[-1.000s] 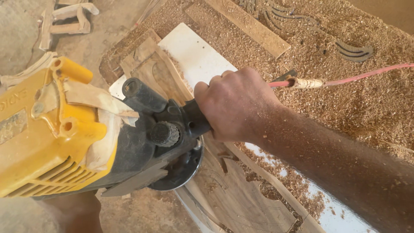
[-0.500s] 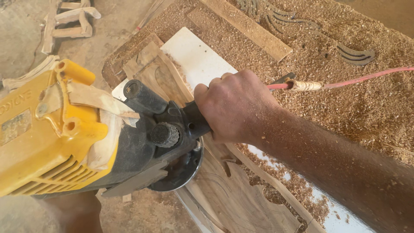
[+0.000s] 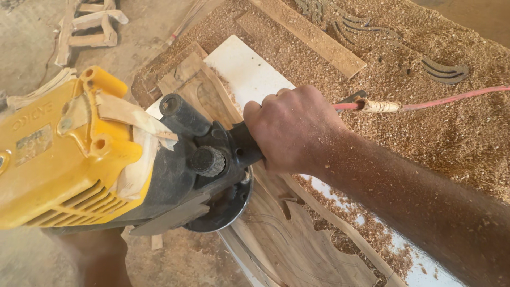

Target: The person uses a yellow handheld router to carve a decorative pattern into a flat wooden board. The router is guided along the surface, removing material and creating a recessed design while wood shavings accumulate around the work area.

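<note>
My right hand [image 3: 295, 130] is closed around the black side handle of a large yellow angle grinder [image 3: 69, 159]. The grinder's round disc guard [image 3: 223, 210] rests on a carved wooden board [image 3: 297, 239] with curved cut-out shapes. A second black handle stub [image 3: 183, 114] sticks up from the tool's dark head. My left hand is hidden behind the yellow body; only a bit of arm [image 3: 101, 258] shows below it. Sawdust clings to my right forearm.
A white panel [image 3: 247, 69] lies under the carved board. Thick sawdust covers the bench [image 3: 435, 122]. A red cable with a taped joint [image 3: 380, 105] runs off to the right. A wooden strip [image 3: 313, 37] and dark carved offcuts [image 3: 443, 69] lie at the back. Wood scraps [image 3: 87, 24] sit on the floor.
The grinder and my right hand have held nearly the same place, with only a slight shift of the view.
</note>
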Demonstrator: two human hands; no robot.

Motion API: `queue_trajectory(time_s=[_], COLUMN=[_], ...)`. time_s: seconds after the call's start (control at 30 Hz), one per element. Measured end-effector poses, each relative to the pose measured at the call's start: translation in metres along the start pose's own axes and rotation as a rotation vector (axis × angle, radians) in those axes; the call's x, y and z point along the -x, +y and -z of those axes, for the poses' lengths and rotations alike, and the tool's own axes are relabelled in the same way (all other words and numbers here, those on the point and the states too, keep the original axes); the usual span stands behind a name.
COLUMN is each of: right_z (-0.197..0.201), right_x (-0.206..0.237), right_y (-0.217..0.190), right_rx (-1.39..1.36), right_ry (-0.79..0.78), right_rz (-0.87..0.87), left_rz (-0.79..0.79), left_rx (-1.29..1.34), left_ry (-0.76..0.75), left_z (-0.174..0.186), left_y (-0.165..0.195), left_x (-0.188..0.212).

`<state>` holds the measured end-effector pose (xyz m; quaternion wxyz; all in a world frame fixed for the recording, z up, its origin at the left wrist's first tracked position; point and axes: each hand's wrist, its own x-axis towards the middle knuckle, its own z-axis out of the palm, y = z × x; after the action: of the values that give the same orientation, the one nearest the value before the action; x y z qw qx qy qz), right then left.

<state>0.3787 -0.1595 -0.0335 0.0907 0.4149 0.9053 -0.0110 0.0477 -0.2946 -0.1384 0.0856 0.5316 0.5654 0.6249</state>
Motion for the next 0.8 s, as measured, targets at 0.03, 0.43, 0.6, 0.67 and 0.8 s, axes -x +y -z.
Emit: queue_trajectory(time_s=[0.03,0.43,0.6,0.67,0.8], right_z=[0.0,-0.005,-0.006,-0.005,-0.001], right_x=[0.0,-0.009,-0.01,-0.01,-0.01], right_y=[0.0,-0.002,-0.001,0.0,0.005], right_rx=[-0.003,0.012,0.009,0.008,0.012], right_ry=[0.007,-0.01,0.023,0.008,-0.02], right_rz=[-0.004,-0.025,-0.01,-0.014,-0.009], left_rz=[0.081,-0.016,-0.024,-0.166,-0.267], left_rx=[0.048,-0.264,-0.434,-0.511,-0.524], left_ry=[0.023,0.004,0.017,-0.017,-0.046], left_z=[0.0,-0.019,-0.013,-0.01,-0.006], left_y=[0.0,0.024,0.018,0.017,0.016], left_x=[0.0,-0.009,-0.006,-0.001,0.004])
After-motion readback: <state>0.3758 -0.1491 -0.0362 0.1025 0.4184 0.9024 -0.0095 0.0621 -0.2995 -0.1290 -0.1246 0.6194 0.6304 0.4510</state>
